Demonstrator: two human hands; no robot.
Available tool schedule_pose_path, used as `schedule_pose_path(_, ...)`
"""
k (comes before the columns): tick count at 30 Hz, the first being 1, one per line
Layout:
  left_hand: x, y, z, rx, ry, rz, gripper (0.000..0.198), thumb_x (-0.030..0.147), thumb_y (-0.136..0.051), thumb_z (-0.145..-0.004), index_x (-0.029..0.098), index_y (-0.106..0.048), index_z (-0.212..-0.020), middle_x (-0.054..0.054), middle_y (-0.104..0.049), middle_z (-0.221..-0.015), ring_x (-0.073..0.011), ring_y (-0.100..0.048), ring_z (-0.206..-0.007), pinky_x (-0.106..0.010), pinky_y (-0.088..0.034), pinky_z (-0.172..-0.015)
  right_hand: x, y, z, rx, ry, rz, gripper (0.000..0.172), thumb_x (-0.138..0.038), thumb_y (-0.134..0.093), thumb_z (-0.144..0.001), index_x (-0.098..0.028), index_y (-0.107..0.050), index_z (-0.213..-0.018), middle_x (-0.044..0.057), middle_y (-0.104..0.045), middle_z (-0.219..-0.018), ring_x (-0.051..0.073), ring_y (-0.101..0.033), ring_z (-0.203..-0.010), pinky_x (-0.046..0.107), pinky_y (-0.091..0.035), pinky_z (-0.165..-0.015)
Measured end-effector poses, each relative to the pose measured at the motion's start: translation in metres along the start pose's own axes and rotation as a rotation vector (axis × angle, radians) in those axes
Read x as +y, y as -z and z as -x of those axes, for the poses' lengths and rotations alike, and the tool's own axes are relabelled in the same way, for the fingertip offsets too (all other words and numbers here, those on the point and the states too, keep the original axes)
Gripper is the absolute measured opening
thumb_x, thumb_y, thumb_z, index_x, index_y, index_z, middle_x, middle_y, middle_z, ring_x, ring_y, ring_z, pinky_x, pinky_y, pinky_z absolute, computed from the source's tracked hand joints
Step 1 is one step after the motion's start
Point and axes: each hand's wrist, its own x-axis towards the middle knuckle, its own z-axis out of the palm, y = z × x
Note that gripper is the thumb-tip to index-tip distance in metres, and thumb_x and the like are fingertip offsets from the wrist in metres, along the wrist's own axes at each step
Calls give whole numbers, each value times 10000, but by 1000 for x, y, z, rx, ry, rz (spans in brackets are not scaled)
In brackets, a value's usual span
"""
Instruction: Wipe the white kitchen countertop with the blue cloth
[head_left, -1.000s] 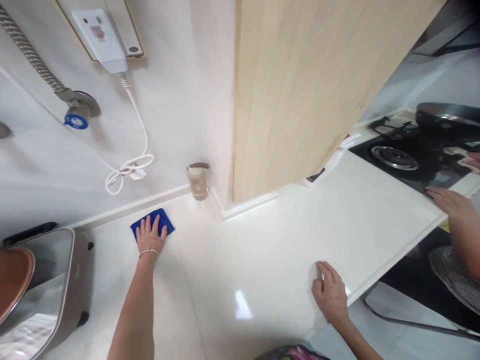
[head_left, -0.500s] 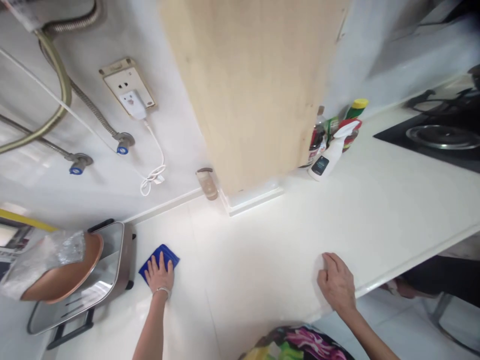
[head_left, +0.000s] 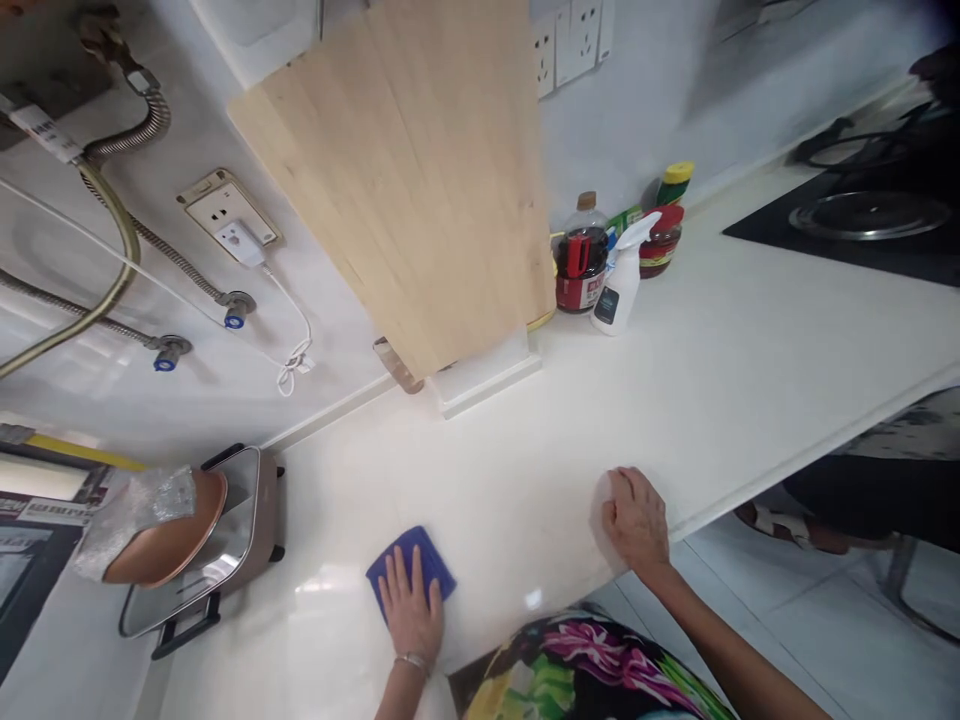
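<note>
My left hand [head_left: 412,610] lies flat on a folded blue cloth [head_left: 427,550], fingers stretched out and spread, pressing it to the white countertop [head_left: 517,460]. A bracelet circles that wrist. My right hand [head_left: 636,515] rests on the counter near its front edge, its fingers curled into a loose fist with no object showing in it. Between my arms, a floral garment shows at the bottom of the view.
On the left stands an electric grill pan [head_left: 262,530] holding a copper-coloured pan [head_left: 165,550]. A wooden panel [head_left: 420,170] hangs ahead. Behind to the right are a white spray bottle [head_left: 621,285], a dark sauce bottle [head_left: 581,260] and a stove [head_left: 862,215]. A person's sandalled foot [head_left: 795,527] shows at right.
My left hand has moved with the blue cloth rightward and closer to me across the counter. My right hand stays curled on the counter. The camera view has shifted.
</note>
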Motion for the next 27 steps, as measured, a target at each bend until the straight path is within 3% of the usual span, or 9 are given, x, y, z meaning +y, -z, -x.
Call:
schedule_pose_path(4,37,-5,5,-6,-85,40,615,357,-421,-900,261,-312,-1498,-82,-217,-1620,-287,-105,-1504,-573,-159,-1216,-1,0,-1,-2,0,18,517,-171,-412,-836,-134,-415,-1351,188,-461,-1343,335,-397,-1299,518,-415,-1009)
schedule_pose_path(9,59,-7,-27,15,-189,95,632,331,-457,-888,263,-307,-1498,-109,-240,-1607,-313,-151,-1495,-598,-194,-1201,-1,-2,0,15,18,23,584,-179,-427,-828,-146,-361,-1408,187,-437,-1375,349,-391,-1300,543,-407,-1015)
schedule_pose_path(18,79,-14,-108,53,-217,187,605,334,-467,-891,237,-360,-1479,-136,-266,-1597,-332,-187,-1486,-599,-174,-1198,3,-8,2,26,47,62,621,-181,-418,-815,-162,-337,-1430,180,-428,-1379,344,-387,-1300,546,-417,-1004)
schedule_pose_path(27,74,-21,-181,98,-170,205,586,372,-453,-897,205,-408,-1457,-152,-302,-1584,-335,-223,-1476,-589,-178,-1192,0,-7,-4,36,17,114,511,-171,-409,-819,-155,-435,-1329,166,-479,-1306,309,-448,-1214,488,-434,-969)
